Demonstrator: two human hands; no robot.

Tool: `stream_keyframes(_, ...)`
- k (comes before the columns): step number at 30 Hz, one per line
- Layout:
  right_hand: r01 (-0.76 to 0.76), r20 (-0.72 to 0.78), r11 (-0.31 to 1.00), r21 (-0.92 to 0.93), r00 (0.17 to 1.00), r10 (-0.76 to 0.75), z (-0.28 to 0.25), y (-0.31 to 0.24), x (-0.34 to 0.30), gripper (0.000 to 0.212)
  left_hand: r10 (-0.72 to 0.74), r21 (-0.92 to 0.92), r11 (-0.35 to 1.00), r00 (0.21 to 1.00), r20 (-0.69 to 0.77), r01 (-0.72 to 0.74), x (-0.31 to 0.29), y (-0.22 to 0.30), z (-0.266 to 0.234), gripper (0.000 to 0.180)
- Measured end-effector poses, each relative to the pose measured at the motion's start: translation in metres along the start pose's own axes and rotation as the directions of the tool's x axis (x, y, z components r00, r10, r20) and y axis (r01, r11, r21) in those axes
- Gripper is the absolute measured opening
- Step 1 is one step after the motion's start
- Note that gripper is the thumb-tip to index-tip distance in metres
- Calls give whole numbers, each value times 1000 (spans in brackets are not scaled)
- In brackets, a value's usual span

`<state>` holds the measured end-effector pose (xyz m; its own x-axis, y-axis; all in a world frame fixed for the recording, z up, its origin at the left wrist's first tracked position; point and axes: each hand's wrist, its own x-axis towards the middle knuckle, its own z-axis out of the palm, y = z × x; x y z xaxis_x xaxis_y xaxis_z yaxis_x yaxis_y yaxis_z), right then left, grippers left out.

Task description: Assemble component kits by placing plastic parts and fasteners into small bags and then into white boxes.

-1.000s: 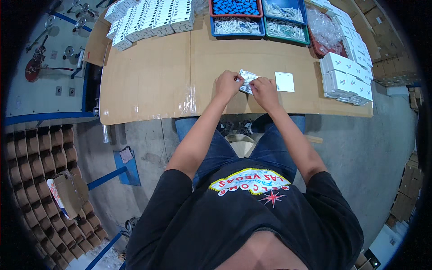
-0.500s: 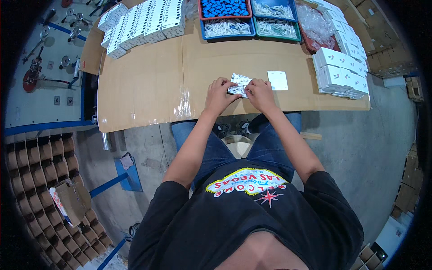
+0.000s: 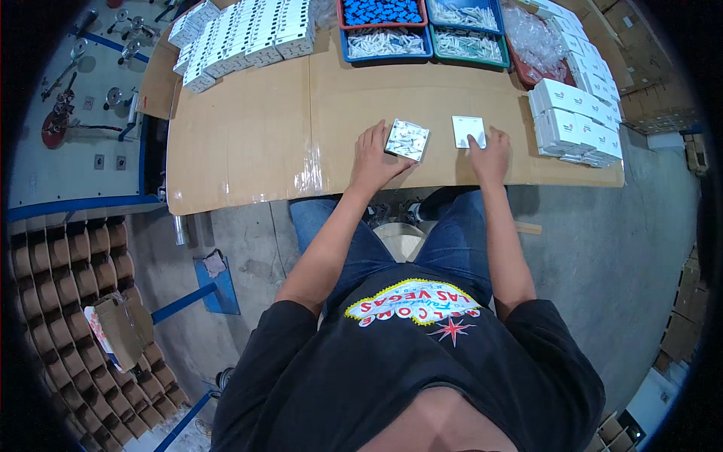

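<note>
My left hand (image 3: 370, 160) is closed round the left and near sides of a small square box (image 3: 407, 141), its thumb along the near edge. The box is open at the top, and small white and grey pieces show inside, too small to name. To its right, a flat white square lid or card (image 3: 468, 129) lies on the cardboard-covered table. My right hand (image 3: 491, 156) is at the near right corner of that white square. Its thumb overlaps the near edge, while the other fingers are spread apart from it beyond the right edge.
Trays of blue pieces (image 3: 382, 12) and white pieces (image 3: 385, 44) stand at the far side. White boxes are stacked far left (image 3: 252, 38) and at the right (image 3: 574, 124). Clear plastic bags (image 3: 536, 45) fill a red tray. The cardboard tabletop (image 3: 241, 143) ends just before my knees.
My right hand has left the small box and moved right to the white square. My left hand stays on the box, whose pieces are now uncovered to view.
</note>
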<state>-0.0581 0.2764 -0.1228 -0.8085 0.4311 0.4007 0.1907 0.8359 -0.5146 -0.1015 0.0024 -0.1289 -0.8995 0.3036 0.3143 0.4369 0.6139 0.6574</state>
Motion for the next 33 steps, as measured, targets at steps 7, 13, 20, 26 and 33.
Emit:
stream_keyframes(7,-211,175,964,-160,955,238,-3,22,-2,55,-55,123,990,996,-65,62,-12,22,6,103)
stream_keyframes(13,-396,270,868,299,908,321,7,17,2,52,-161,164,969,975,-153,186,-20,30,17,90)
stream_keyframes(20,-377,200,535,757,912,359,-12,25,9,46,-199,90,973,970,-142,213,-22,29,17,81)
stream_keyframes(26,-523,504,-74,849,760,410,-52,24,20,35,-272,-665,720,962,-9,197,-29,13,14,72)
stream_keyframes(33,-584,680,-498,641,733,16,-67,-28,4,56,-398,-922,-196,832,386,333,-31,57,-33,66)
